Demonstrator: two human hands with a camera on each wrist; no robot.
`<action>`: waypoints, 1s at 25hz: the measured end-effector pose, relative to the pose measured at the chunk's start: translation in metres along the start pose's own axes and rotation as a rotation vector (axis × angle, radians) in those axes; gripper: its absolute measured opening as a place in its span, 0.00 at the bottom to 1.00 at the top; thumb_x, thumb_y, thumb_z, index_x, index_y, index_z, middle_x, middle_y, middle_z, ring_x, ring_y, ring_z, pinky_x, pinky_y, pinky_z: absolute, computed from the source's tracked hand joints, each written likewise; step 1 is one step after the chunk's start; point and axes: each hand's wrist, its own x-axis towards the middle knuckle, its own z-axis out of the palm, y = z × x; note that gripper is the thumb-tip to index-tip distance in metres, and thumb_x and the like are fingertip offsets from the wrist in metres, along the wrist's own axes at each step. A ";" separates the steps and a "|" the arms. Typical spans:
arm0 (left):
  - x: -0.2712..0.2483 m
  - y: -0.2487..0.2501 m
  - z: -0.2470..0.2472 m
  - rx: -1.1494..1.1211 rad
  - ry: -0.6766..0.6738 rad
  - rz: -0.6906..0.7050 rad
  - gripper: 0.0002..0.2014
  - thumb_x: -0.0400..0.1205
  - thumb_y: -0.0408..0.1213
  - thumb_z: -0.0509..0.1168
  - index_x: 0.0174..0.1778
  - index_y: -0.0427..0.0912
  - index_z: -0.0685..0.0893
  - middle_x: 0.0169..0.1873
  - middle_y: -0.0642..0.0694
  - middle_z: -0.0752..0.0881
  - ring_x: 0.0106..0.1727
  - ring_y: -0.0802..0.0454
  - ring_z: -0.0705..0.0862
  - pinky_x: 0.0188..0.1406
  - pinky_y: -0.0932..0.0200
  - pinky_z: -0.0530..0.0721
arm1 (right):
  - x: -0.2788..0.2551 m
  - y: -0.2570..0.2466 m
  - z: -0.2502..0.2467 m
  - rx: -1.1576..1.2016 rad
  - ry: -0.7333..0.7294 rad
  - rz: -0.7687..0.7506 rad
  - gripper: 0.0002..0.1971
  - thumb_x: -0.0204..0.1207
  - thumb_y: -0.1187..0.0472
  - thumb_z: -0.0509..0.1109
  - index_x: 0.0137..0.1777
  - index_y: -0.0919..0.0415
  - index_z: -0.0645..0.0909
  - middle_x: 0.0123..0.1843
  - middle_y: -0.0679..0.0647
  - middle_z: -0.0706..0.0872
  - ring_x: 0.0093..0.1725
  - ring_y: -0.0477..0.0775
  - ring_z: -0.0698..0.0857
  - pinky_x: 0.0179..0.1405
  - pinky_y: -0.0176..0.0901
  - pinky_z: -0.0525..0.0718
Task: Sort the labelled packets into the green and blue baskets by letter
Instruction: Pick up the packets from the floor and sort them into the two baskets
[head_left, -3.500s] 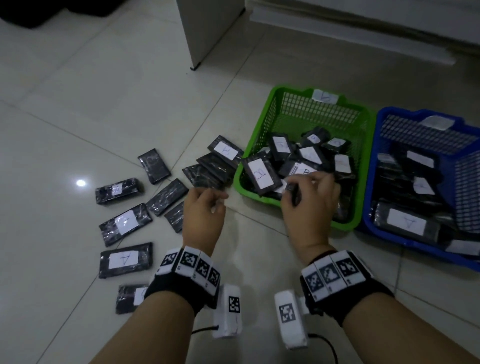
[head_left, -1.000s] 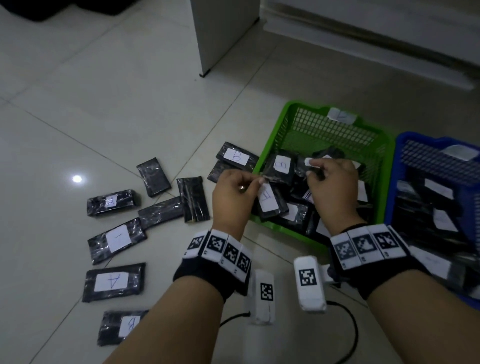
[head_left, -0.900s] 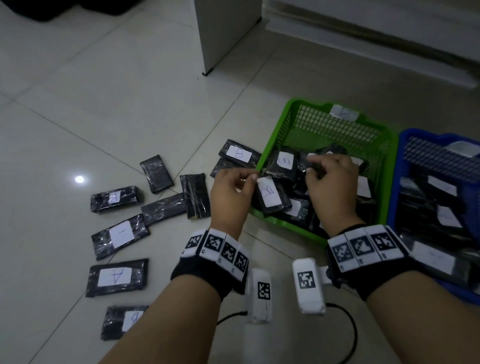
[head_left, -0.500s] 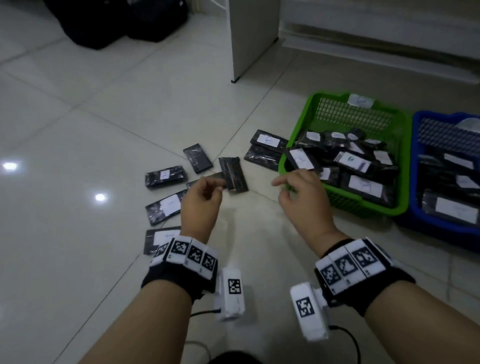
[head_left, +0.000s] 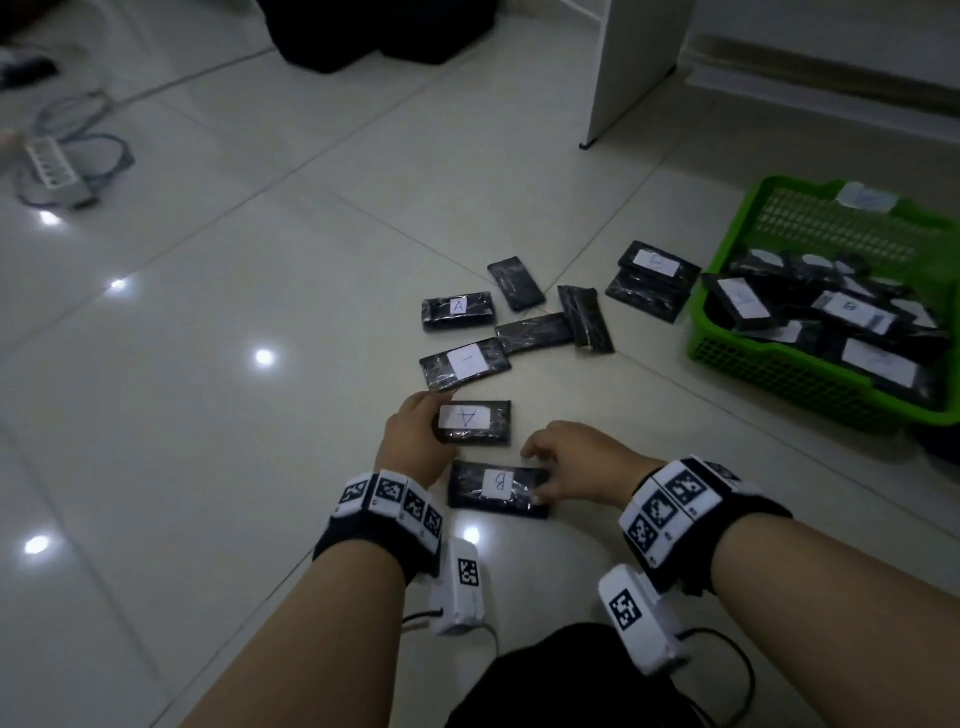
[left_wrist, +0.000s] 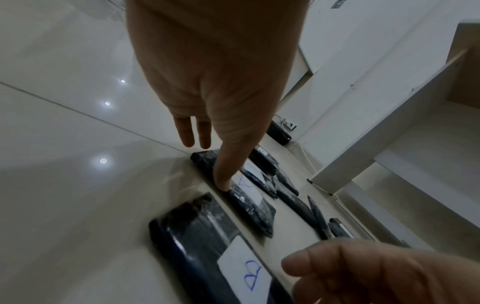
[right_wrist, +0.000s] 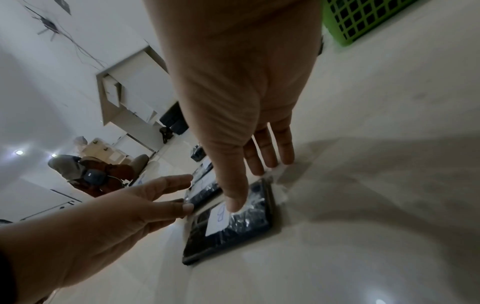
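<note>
While both arms reach in from the bottom edge of the head view, the left hand (head_left: 413, 439) sits just below frame centre, fingers around the left end of the packet labelled A (head_left: 474, 422); whether they have closed on it cannot be told from here. Just below it, the right hand (head_left: 576, 462) is laid over the right end of the packet labelled B (head_left: 497, 489), which lies flat on the tiled floor (head_left: 234, 415). Above the two, a loose scatter of black packets (head_left: 540, 322) — some label-up, some blank-side-up. At the right edge stands the green basket (head_left: 779, 374), heaped with packets; only a dark sliver shows beyond it, too little to identify. A power strip (head_left: 52, 171) lies upper left.

Left wrist view: left hand (left_wrist: 215, 86) extended, fingers straight, thumb tip pressed on the near edge of the A packet (left_wrist: 249, 197). B packet (left_wrist: 215, 253) blurred at lower centre; right hand (left_wrist: 376, 273) at lower right.

Right wrist view: right hand (right_wrist: 241, 102) spread, fingers straight, thumb tip down on the B packet (right_wrist: 228, 226) beside its label, other fingertips at its far edge. Left hand (right_wrist: 116, 211) enters lower left, fingers outstretched toward the next packet. Green basket (right_wrist: 363, 22) wall — upper right corner.
</note>
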 end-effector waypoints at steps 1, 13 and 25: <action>0.002 -0.002 0.003 0.014 -0.001 -0.018 0.31 0.71 0.29 0.72 0.71 0.47 0.76 0.71 0.45 0.75 0.68 0.43 0.74 0.70 0.53 0.73 | 0.003 0.002 0.002 -0.013 0.000 0.004 0.29 0.64 0.51 0.81 0.66 0.52 0.78 0.56 0.49 0.77 0.59 0.50 0.77 0.53 0.38 0.75; 0.009 -0.001 0.004 -0.409 0.033 -0.179 0.15 0.72 0.33 0.74 0.47 0.51 0.76 0.46 0.48 0.85 0.47 0.48 0.84 0.47 0.55 0.84 | 0.000 0.017 -0.006 0.550 0.109 0.097 0.12 0.72 0.68 0.72 0.48 0.55 0.73 0.40 0.52 0.81 0.40 0.53 0.82 0.36 0.39 0.81; 0.007 0.116 0.000 -1.193 -0.005 0.019 0.20 0.80 0.21 0.62 0.64 0.44 0.70 0.51 0.36 0.85 0.51 0.40 0.88 0.47 0.51 0.90 | -0.066 0.055 -0.089 1.231 0.747 0.153 0.14 0.81 0.75 0.57 0.61 0.63 0.74 0.50 0.61 0.83 0.42 0.57 0.86 0.25 0.45 0.87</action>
